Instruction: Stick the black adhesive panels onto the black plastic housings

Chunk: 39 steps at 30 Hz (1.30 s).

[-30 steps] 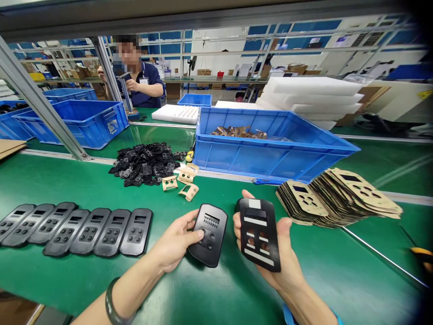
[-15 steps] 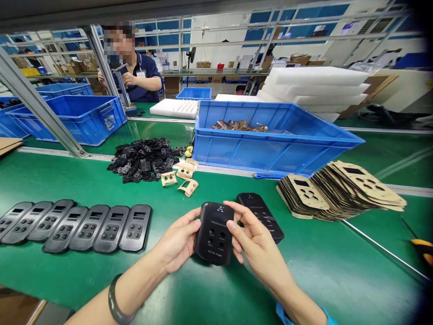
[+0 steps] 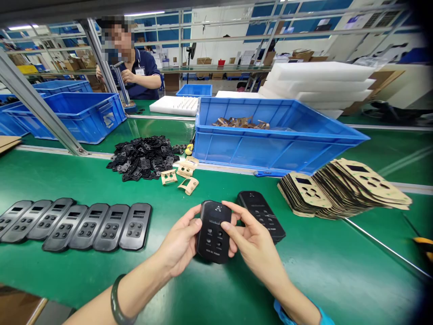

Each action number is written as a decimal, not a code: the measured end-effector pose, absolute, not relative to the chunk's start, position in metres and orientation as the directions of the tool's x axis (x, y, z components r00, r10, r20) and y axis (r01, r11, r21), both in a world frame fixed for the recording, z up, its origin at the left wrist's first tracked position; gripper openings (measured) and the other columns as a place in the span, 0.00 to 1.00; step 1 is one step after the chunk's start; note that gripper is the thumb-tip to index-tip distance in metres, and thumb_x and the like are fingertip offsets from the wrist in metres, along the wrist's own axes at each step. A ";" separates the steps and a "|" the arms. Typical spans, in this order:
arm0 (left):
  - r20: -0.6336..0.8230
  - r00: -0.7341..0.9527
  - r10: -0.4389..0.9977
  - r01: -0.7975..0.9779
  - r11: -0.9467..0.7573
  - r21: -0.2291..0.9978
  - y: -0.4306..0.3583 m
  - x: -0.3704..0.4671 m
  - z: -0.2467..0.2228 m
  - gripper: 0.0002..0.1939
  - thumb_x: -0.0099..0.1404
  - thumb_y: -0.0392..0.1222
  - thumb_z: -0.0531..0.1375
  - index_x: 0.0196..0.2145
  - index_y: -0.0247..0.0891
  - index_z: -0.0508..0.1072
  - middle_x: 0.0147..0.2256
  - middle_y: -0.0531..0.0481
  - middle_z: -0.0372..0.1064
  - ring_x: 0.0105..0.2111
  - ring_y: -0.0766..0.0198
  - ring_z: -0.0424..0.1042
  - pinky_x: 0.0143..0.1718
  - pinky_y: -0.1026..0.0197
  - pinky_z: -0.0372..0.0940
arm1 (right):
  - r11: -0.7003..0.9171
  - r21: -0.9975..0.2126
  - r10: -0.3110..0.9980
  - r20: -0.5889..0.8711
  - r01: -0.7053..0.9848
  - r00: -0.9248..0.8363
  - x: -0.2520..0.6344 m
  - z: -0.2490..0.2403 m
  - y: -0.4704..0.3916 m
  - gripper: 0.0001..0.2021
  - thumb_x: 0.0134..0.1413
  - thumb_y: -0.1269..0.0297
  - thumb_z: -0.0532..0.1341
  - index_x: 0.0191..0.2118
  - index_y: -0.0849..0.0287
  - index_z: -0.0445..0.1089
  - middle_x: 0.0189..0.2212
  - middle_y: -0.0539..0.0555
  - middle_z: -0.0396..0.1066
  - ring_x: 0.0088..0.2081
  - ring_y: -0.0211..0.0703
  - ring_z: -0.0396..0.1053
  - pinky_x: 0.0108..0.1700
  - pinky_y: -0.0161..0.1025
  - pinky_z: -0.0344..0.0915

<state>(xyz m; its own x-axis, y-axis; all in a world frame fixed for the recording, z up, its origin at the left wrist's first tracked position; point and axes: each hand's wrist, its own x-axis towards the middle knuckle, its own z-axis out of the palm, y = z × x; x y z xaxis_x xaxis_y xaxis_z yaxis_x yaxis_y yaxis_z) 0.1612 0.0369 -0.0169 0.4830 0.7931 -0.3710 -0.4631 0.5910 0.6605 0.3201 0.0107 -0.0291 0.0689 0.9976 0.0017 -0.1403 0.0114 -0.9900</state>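
Observation:
Between my two hands, just above the green bench, is a black control panel casing [image 3: 214, 248] with four button spots and white print on its face. My left hand [image 3: 182, 239] grips its left edge, thumb on the side. Fingers of my right hand [image 3: 248, 232] close round its right edge, with the thumb pressed on the upper face. Behind the right hand lies another black printed casing [image 3: 259, 205], partly covered by my fingers. To the left, several black casings [image 3: 135, 225] with raised buttons lie in an overlapping row.
A heap of small black parts [image 3: 142, 158] and curled tan backing papers [image 3: 187, 185] lie beyond my hands. A blue bin [image 3: 243, 146] holds brown scraps. Stacked adhesive-backed panels [image 3: 307, 194] stand right, near a metal rod [image 3: 382, 243]. A co-worker [image 3: 145, 76] sits across the bench.
The casing in my hands has turned slightly, and its print reads more sharply. My right thumb and fingers have shifted a little left along its face and edge.

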 end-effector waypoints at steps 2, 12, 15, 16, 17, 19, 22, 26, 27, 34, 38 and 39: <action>-0.372 0.474 0.798 -0.455 0.584 0.671 0.037 0.162 -0.017 0.28 0.57 0.43 0.65 0.55 0.38 0.64 0.41 0.46 0.71 0.37 0.63 0.70 0.41 0.61 0.63 | 0.012 -0.993 0.997 0.003 -0.121 0.073 0.320 -0.030 0.010 0.20 0.54 0.58 0.64 0.53 0.50 0.64 0.30 0.44 0.54 0.16 0.29 0.62 0.17 0.32 0.67; -0.227 0.491 0.841 -0.359 0.433 0.827 0.031 0.163 -0.026 0.31 0.59 0.43 0.64 0.58 0.41 0.61 0.53 0.43 0.65 0.43 0.60 0.69 0.46 0.60 0.62 | -0.014 -1.000 0.993 -0.015 -0.012 0.113 0.321 -0.033 0.010 0.24 0.54 0.55 0.63 0.55 0.50 0.63 0.32 0.45 0.53 0.16 0.28 0.61 0.15 0.32 0.65; -0.189 0.496 0.847 -0.346 0.393 0.852 0.031 0.163 -0.027 0.32 0.60 0.43 0.63 0.60 0.39 0.60 0.54 0.42 0.65 0.41 0.62 0.70 0.48 0.59 0.61 | -0.028 -0.996 0.994 -0.019 0.087 0.106 0.324 -0.031 0.011 0.28 0.55 0.53 0.62 0.60 0.50 0.58 0.29 0.45 0.55 0.15 0.28 0.57 0.12 0.30 0.59; -0.181 0.501 0.846 -0.345 0.388 0.855 0.031 0.162 -0.027 0.32 0.61 0.44 0.63 0.60 0.39 0.60 0.54 0.42 0.65 0.41 0.62 0.70 0.48 0.59 0.60 | -0.034 -0.989 0.996 -0.021 0.144 0.086 0.325 -0.030 0.011 0.28 0.56 0.53 0.60 0.61 0.52 0.57 0.26 0.44 0.56 0.14 0.29 0.57 0.12 0.29 0.57; -0.176 0.509 0.843 -0.340 0.385 0.858 0.032 0.162 -0.026 0.31 0.61 0.44 0.62 0.61 0.38 0.59 0.54 0.42 0.65 0.42 0.61 0.69 0.49 0.59 0.60 | -0.039 -0.980 0.998 -0.028 0.197 0.060 0.326 -0.029 0.011 0.27 0.58 0.52 0.58 0.61 0.53 0.57 0.23 0.44 0.57 0.14 0.31 0.57 0.12 0.29 0.57; -0.172 0.531 0.830 -0.313 0.381 0.870 0.033 0.160 -0.024 0.31 0.63 0.45 0.60 0.61 0.40 0.59 0.53 0.43 0.66 0.44 0.59 0.69 0.49 0.59 0.60 | -0.049 -0.967 0.999 -0.045 0.250 0.021 0.327 -0.027 0.010 0.26 0.59 0.51 0.55 0.61 0.56 0.57 0.18 0.43 0.60 0.14 0.34 0.59 0.14 0.30 0.59; -0.145 0.573 0.806 -0.248 0.340 0.907 0.035 0.158 -0.022 0.31 0.64 0.43 0.59 0.62 0.43 0.56 0.53 0.46 0.66 0.49 0.57 0.66 0.50 0.59 0.60 | -0.047 -0.972 0.999 -0.041 0.231 0.030 0.328 -0.026 0.009 0.26 0.59 0.51 0.55 0.59 0.56 0.57 0.20 0.45 0.66 0.15 0.35 0.63 0.15 0.30 0.62; -0.035 0.576 0.816 -0.158 0.153 0.975 0.035 0.157 -0.024 0.31 0.64 0.40 0.58 0.63 0.43 0.55 0.52 0.47 0.67 0.51 0.58 0.64 0.52 0.60 0.58 | -0.023 -0.973 0.999 -0.014 0.228 0.037 0.325 -0.029 0.006 0.24 0.59 0.51 0.56 0.58 0.56 0.57 0.21 0.46 0.68 0.15 0.35 0.63 0.15 0.30 0.62; -0.016 0.566 0.825 -0.133 0.111 0.985 0.035 0.156 -0.026 0.30 0.64 0.40 0.58 0.62 0.42 0.56 0.50 0.47 0.67 0.49 0.58 0.65 0.52 0.60 0.59 | -0.020 -0.973 0.999 -0.011 0.231 0.040 0.324 -0.030 0.006 0.24 0.60 0.51 0.56 0.58 0.57 0.57 0.21 0.46 0.68 0.15 0.35 0.63 0.15 0.30 0.62; -0.034 0.511 0.859 -0.129 0.116 0.985 0.034 0.160 -0.024 0.30 0.63 0.42 0.58 0.61 0.39 0.57 0.47 0.46 0.68 0.46 0.59 0.67 0.49 0.59 0.61 | -0.032 -0.986 0.997 -0.020 0.164 0.075 0.322 -0.030 0.008 0.26 0.59 0.51 0.56 0.59 0.57 0.56 0.16 0.43 0.63 0.13 0.35 0.61 0.14 0.29 0.59; -0.046 0.624 0.780 -0.254 0.257 0.932 0.030 0.167 -0.019 0.44 0.53 0.37 0.68 0.62 0.41 0.51 0.39 0.47 0.71 0.39 0.59 0.70 0.42 0.59 0.65 | -0.001 -0.991 0.994 0.014 0.133 0.110 0.323 -0.030 0.009 0.24 0.59 0.51 0.57 0.57 0.55 0.56 0.17 0.41 0.61 0.13 0.34 0.61 0.13 0.28 0.59; -0.047 0.644 0.764 -0.268 0.283 0.921 0.029 0.169 -0.019 0.48 0.51 0.35 0.69 0.63 0.42 0.49 0.36 0.49 0.71 0.36 0.60 0.71 0.38 0.60 0.66 | 0.007 -0.991 0.993 0.023 0.133 0.118 0.322 -0.030 0.009 0.23 0.59 0.51 0.57 0.56 0.54 0.56 0.19 0.41 0.61 0.13 0.33 0.61 0.13 0.28 0.59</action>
